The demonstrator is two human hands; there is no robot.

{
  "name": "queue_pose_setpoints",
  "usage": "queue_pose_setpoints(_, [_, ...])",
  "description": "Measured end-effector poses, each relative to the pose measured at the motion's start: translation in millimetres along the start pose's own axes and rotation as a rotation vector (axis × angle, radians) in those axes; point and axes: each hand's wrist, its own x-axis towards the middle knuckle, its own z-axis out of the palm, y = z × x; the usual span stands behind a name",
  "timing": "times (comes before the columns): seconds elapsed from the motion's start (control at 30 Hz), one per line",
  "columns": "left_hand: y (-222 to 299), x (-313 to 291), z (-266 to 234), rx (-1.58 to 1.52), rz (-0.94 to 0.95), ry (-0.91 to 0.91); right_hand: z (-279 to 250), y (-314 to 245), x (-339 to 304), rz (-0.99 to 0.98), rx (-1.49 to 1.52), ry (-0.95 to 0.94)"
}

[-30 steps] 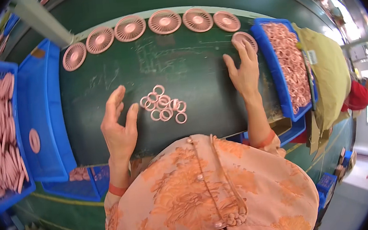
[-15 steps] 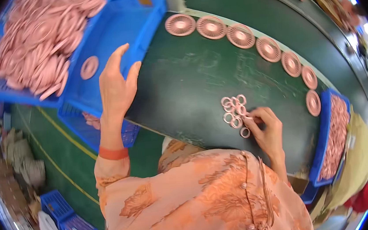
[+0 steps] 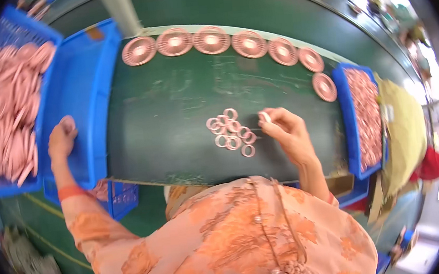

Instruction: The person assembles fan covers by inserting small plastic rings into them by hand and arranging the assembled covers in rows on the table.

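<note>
Left hand and right hand both change station relative to the earlier frame: the left, then spread at the tray's edge, is now down inside the blue tray; the right, then at the ring pile, now stands just to its right.

Grip, left: fingers and thumb are together on the near edge of a pink disc. Whether the disc is off the tray floor cannot be told.

Grip, right: thumb and forefinger are clamped on one small ring — apart from the pile and above the green table.

Effect on the work: each hand appears to be supplied with one part, disc at left and ring at right, while the two parts remain well apart.

Surroundings: seven slatted discs form a curved row along the far edge — the last is near the ring bin. Beyond the tray, the disc bin is heaped with pink discs.
</note>
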Motion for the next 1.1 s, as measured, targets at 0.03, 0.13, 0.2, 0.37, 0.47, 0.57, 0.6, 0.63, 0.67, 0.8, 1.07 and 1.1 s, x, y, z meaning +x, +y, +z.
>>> queue_pose_setpoints(0.03, [7, -5, 2, 0.019, 0.053, 0.093, -4, 4, 2, -0.031, 0.038, -0.035])
queue_pose_setpoints(0.13, [20, -6, 1, -0.264, 0.117, 0.241, 11, -5, 4, -0.03, 0.192, -0.071])
queue_pose_setpoints(0.2, [21, -13, -3, -0.703, 0.136, 0.327, 16, -11, 3, -0.037, 0.206, -0.099])
queue_pose_setpoints(0.37, [119, -87, -30, -1.696, 0.349, 0.173, 19, -9, 6, -0.006, 0.233, -0.213])
queue_pose_setpoints(0.47, [181, -131, -18, -1.811, 0.408, -0.093, 27, -10, 7, 0.029, 0.286, -0.222])
queue_pose_setpoints(0.57, [226, -158, 16, -1.929, 0.418, -0.409, 33, -10, 9, 0.013, 0.245, -0.236])
queue_pose_setpoints(0.6, [239, -165, 25, -1.967, 0.392, -0.511, 37, -13, 8, -0.039, 0.204, -0.204])
queue_pose_setpoints(0.63, [249, -173, 32, -1.98, 0.378, -0.549, 40, -15, 7, -0.09, 0.163, -0.176])
queue_pose_setpoints(0.67, [258, -178, 41, -1.992, 0.365, -0.593, 39, -13, 7, -0.088, 0.164, -0.175])
queue_pose_setpoints(0.8, [277, -189, 60, -2.046, 0.348, -0.694, 40, -12, 6, -0.154, 0.08, -0.133])
queue_pose_setpoints(1.07, [288, -197, 62, -1.985, 0.378, -0.682, 54, -16, 11, -0.669, -0.615, 0.002])
queue_pose_setpoints(1.1, [288, -198, 63, -1.968, 0.392, -0.681, 54, -15, 12, -0.668, -0.613, 0.002])
